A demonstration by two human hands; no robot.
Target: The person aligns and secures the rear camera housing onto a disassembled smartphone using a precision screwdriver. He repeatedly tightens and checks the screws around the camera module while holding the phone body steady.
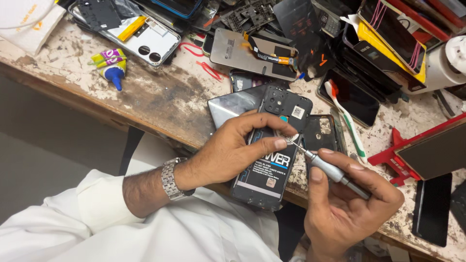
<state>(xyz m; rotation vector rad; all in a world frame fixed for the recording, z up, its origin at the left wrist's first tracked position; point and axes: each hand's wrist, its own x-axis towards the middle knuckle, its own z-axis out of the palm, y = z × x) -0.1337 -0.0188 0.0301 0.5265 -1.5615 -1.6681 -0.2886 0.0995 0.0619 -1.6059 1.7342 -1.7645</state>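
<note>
At the worn bench [160, 97] edge, my left hand [233, 150] clamps the opened phone [272, 150], fingers curled over its battery, pinning it flat so it cannot slide. My right hand [347, 199] grips the slim screwdriver [330, 170], fingers closed around the shaft, tip angled into the frame beside my left thumb for control.

A worn, stained wooden workbench [160, 97] stands above a plain grey floor [43, 145] in even light.
</note>
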